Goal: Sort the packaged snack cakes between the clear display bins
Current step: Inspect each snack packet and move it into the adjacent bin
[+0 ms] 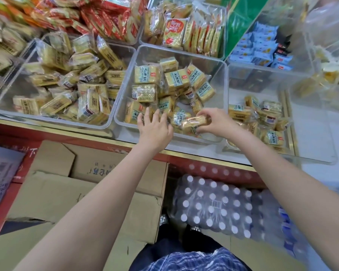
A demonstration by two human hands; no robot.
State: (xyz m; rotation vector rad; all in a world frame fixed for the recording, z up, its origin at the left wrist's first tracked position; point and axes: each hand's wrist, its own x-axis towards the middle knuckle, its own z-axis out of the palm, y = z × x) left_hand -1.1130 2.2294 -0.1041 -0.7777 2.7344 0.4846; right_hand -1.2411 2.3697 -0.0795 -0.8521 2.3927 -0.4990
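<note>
Three clear bins stand side by side on the counter. The middle bin (221, 79) holds yellow snack cakes with blue labels (176, 81). My left hand (155, 126) reaches into its near side, fingers spread and resting on the packs there. My right hand (217, 122) pinches one wrapped snack cake (194, 122) between thumb and fingers, low over the same bin's front right corner. The left bin (6, 106) is full of yellow cakes with brown labels (90, 75). The right bin (321, 137) has a small pile of blue-labelled cakes (262, 118) at its left side.
More bins behind hold red packs (106, 18), orange-labelled packs (184, 28) and blue packets (262, 49). Below the counter edge (86, 133) stand an open cardboard box (86, 192) and a shrink-wrapped case of bottles (213, 206).
</note>
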